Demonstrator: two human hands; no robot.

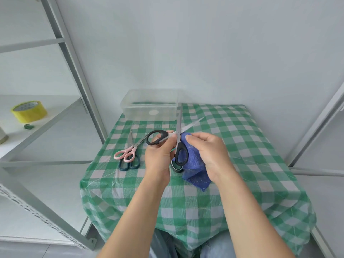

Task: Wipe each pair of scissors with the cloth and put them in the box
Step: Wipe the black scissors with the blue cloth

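Currently, black scissors (179,125), blades spread wide, are gripped by one handle in the left hand (158,157), in front of the clear box (137,112). A blue cloth (193,164) is pinched against one blade by the right hand (210,153). Pink scissors (133,147) and dark-blue scissors (129,167) are laid overlapping, front-left of the box.

A green-and-white checked plastic tablecloth (242,146) covers a small table set against a plain pale grey wall (204,43). To the left stands a grey metal shelving rack (63,40). On its white shelf sits a roll of yellow packing tape (28,111) and, near it, a small dark green object (28,126) too small to identify. Another grey metal frame (316,125) slants along the right edge.
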